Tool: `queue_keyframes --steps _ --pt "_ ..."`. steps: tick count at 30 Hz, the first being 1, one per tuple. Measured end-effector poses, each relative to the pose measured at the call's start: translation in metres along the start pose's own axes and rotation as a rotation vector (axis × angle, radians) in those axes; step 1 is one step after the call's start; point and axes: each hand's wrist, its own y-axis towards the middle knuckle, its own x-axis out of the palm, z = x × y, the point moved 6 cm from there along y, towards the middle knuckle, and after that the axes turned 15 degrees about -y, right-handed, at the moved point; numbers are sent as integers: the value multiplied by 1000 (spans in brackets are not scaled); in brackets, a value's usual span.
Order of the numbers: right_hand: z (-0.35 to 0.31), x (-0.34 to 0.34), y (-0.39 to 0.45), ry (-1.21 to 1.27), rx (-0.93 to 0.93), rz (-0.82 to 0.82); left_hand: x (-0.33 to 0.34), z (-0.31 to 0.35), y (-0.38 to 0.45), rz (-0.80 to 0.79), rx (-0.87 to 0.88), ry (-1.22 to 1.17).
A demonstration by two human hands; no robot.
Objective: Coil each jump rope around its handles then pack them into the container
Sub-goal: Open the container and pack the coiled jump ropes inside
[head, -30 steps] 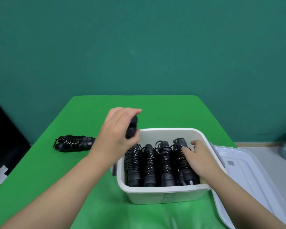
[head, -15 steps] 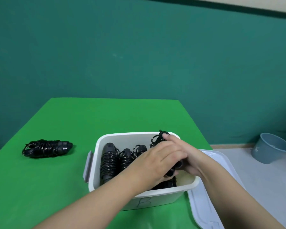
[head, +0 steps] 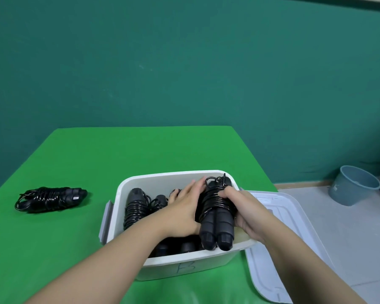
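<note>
A white plastic container [head: 180,263] stands on the green table, holding several coiled black jump ropes [head: 135,208]. At the container's right side both hands hold one coiled black jump rope [head: 216,218], its two handles pointing towards me above the front rim. My left hand [head: 182,210] presses on its left side and my right hand [head: 245,212] wraps around its right side. Another coiled black jump rope [head: 51,198] lies on the table to the left, apart from the container.
The container's white lid [head: 279,242] lies flat to the right, partly off the table's [head: 162,150] edge. A blue-grey bucket [head: 352,185] stands on the floor at the right. A teal wall rises behind the table.
My left hand has left the container's left end and joined my right hand at the right side. Both have lifted one coiled rope clear of the others. The camera view has swung right.
</note>
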Motion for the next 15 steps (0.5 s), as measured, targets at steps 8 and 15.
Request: queue_keyframes --steps 8,15 --pt "-3 -4 -3 82 -30 -4 6 7 10 134 -55 166" --pt "-19 -44 -18 -258 -67 269 10 5 17 162 -96 134"
